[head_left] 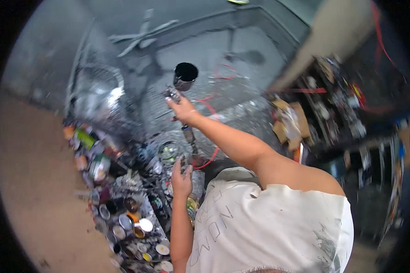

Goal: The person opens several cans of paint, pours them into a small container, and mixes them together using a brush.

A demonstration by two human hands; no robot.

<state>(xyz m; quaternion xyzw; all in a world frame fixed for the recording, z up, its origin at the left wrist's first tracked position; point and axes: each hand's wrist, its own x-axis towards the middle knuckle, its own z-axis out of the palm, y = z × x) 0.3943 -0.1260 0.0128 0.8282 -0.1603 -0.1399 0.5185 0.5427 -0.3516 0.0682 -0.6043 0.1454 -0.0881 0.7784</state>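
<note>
My right hand [183, 109] reaches forward, its fingers wrapped round a spray gun with a shiny metal head [172, 94]. Below the fist, the lower end of the gun [186, 129] shows. A black open-topped cup [186, 75] appears right beyond the gun's head; whether it is joined to the gun I cannot tell. My left hand [182, 181] is held nearer to me, fingers apart, with nothing visible in it. Just past its fingertips is a round, paint-stained container [169, 151].
Paint cans and cups [125, 221] crowd a bench on the left. A red hose [215, 155] curls over the grey-stained floor [214, 50]. Sheet-wrapped material [100, 95] leans at the left wall. Cardboard [289, 123] and cluttered shelves [332, 100] stand to the right.
</note>
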